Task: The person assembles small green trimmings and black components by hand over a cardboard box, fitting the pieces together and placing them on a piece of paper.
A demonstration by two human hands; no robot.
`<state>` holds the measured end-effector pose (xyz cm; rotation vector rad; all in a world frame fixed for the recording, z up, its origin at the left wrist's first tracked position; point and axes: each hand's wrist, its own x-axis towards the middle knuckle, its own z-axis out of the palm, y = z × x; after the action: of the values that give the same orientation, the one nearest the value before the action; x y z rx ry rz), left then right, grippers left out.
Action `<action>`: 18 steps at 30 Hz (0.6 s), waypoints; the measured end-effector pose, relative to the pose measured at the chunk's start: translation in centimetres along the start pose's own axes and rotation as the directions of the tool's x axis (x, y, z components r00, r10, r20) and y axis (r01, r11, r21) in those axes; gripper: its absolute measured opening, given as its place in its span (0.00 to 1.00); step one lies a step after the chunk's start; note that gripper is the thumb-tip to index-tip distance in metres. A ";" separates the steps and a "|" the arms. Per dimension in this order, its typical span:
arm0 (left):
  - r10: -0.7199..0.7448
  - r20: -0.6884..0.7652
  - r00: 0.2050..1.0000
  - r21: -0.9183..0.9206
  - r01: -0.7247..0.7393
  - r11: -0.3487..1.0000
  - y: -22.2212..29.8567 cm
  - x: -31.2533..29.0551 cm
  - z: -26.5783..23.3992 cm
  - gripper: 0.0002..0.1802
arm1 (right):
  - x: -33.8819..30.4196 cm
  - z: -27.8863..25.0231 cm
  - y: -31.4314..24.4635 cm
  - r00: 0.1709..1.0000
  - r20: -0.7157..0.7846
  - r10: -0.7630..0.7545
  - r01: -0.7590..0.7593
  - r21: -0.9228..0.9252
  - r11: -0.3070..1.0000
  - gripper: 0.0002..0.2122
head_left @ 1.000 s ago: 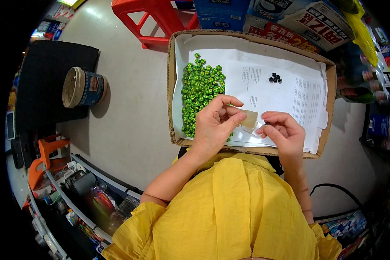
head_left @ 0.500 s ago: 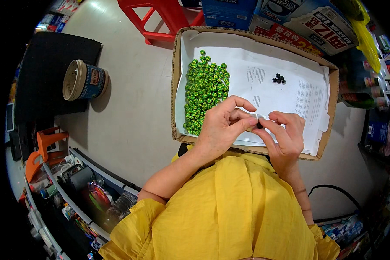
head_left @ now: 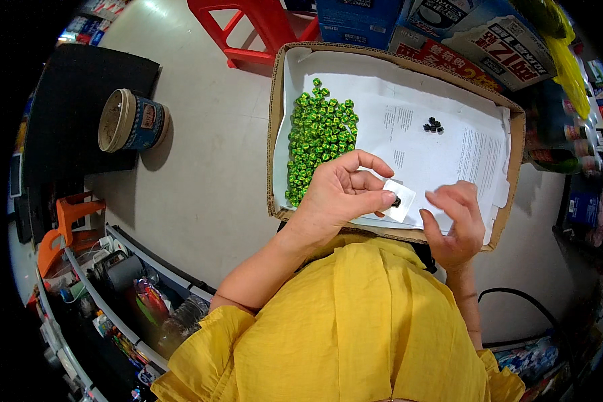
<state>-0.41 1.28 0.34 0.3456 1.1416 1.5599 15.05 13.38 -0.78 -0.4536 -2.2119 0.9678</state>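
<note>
Between the thumb and fingers of my left hand (head_left: 335,194) is a small clear plastic bag (head_left: 403,194), with a small black piece (head_left: 396,202) inside it or against it. My right hand (head_left: 459,218) is just right of the bag, apart from it, its fingers curved and spread with nothing seen in them. Both hands are over the near side of a shallow cardboard box (head_left: 518,151) lined with white printed paper (head_left: 372,80). A heap of small green, many-sided pieces (head_left: 320,134) fills the box's left part. Several black pieces (head_left: 433,125) lie grouped on the paper at right.
A red plastic stool (head_left: 251,33) and printed cartons (head_left: 449,33) stand beyond the box. To the left, a tub (head_left: 135,122) is beside a black panel (head_left: 80,114). Shelving with mixed goods (head_left: 154,301) and an orange stool (head_left: 67,231) are at lower left.
My right hand has let go of the bag and moved right, its fingers parting. The bag now shows flat in my left hand, with the black piece visible.
</note>
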 end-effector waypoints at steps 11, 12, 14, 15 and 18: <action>0.004 0.038 0.999 0.132 -0.009 0.991 0.4 -0.7 0.2 0.17 | 0.8 -0.4 0.0 0.902 0.146 -0.406 0.422 -0.102 0.901 0.13; 0.011 0.040 0.999 0.145 -0.017 0.989 0.4 -0.7 0.2 0.18 | 0.9 -0.3 -0.1 0.904 0.157 -0.398 0.415 -0.097 0.905 0.13; 0.003 0.039 0.999 0.126 -0.008 0.992 0.3 -0.7 0.2 0.18 | 0.8 -0.2 -0.3 0.918 0.143 -0.370 0.383 -0.080 0.920 0.12; -0.008 0.039 0.999 0.108 0.004 0.994 0.2 -0.7 0.2 0.18 | 0.7 -0.2 -0.4 0.932 0.127 -0.339 0.349 -0.065 0.935 0.12; -0.048 0.054 0.997 0.111 0.042 0.993 0.5 -0.9 0.1 0.17 | 0.2 -0.2 0.0 0.916 0.139 -0.377 0.393 -0.109 0.913 0.11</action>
<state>-0.31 0.60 1.11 0.4323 1.1858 1.4421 15.02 13.57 -0.57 -0.0096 -2.3596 0.6481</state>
